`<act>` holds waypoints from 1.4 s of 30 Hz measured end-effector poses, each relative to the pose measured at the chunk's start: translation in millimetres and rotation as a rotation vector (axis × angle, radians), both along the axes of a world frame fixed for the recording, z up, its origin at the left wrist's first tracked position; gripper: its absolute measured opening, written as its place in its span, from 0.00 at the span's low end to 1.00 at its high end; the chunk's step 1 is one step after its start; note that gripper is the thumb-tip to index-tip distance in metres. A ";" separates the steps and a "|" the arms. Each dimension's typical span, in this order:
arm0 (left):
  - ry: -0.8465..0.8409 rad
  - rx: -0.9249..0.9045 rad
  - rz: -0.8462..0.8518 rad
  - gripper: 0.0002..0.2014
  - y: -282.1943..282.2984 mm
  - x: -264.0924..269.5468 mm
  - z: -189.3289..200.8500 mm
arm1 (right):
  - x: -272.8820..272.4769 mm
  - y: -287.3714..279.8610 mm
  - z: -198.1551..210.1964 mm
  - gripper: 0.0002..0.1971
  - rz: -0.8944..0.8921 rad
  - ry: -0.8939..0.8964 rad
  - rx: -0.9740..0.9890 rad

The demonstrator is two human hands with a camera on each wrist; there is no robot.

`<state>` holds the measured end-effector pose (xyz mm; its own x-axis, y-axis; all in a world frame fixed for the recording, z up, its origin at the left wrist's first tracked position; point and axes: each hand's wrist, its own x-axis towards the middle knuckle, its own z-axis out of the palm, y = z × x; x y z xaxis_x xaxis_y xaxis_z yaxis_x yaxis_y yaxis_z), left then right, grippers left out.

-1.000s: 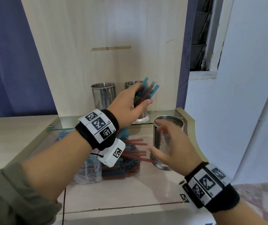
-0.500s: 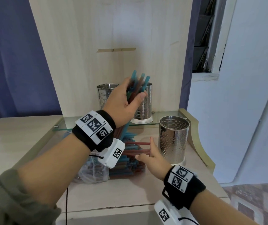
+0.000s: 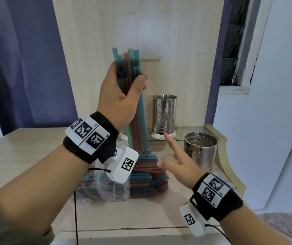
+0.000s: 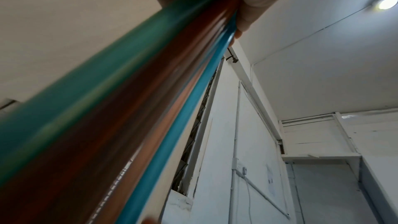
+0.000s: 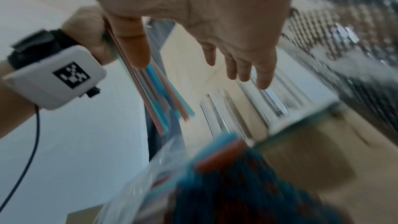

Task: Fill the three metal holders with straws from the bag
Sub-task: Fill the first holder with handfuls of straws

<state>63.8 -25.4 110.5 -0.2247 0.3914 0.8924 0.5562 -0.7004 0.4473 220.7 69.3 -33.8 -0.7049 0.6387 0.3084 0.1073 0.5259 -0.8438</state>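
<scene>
My left hand (image 3: pixel 124 91) grips a bundle of teal, blue and red straws (image 3: pixel 138 121), held nearly upright above the bag; the same bundle (image 4: pixel 120 117) fills the left wrist view. The clear bag of straws (image 3: pixel 141 177) lies on the wooden top below. My right hand (image 3: pixel 175 160) hovers open, fingers spread, between the bag and the front metal holder (image 3: pixel 201 149). A second perforated holder (image 3: pixel 164 115) stands on the glass shelf behind. The third holder is mostly hidden behind my left wrist. In the right wrist view my right hand (image 5: pixel 215 40) has straight fingers and holds nothing.
A wooden back panel (image 3: pixel 177 41) rises behind the glass shelf (image 3: pixel 191 129). A raised curved wooden edge (image 3: pixel 228 167) borders the top on the right. Blue curtain (image 3: pixel 27 59) hangs at the left, a white wall (image 3: pixel 274 121) at the right.
My left hand has lifted the straw bundle higher and turned it upright. My right hand has let go of the front holder and drawn back toward the bag, fingers spread.
</scene>
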 end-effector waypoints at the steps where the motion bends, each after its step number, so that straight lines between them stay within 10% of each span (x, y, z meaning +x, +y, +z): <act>1: 0.007 0.014 -0.011 0.08 -2.3 3.2 0.5 | 4.4 -3.4 10.7 0.48 0.003 0.025 0.097; 5: 0.033 0.094 -0.104 0.09 -8.7 32.4 4.4 | 2.3 -25.2 63.7 0.47 0.020 0.123 0.390; 10: -0.037 0.038 -0.231 0.11 -3.1 63.6 1.3 | -7.1 -29.0 81.5 0.11 -0.032 0.314 0.271; 17: 0.154 -0.065 -0.032 0.44 1.7 38.7 2.6 | 20.1 -13.5 39.1 0.15 -0.146 0.185 0.182; 22: 0.624 -0.189 0.096 0.25 4.1 39.8 -9.1 | 29.5 -11.0 18.1 0.08 -0.089 0.223 0.025; 28: 0.294 -0.382 0.058 0.15 2.2 14.2 -49.4 | 48.2 1.5 -4.1 0.06 -0.137 0.238 -0.052; 35: 1.051 -0.985 0.624 0.28 5.7 -30.3 -125.8 | 55.1 11.2 -27.1 0.08 -0.117 0.197 -0.138; 42: 1.236 -1.056 0.793 0.27 19.8 -28.1 -128.4 | 44.2 22.2 -48.2 0.11 -0.119 0.234 -0.174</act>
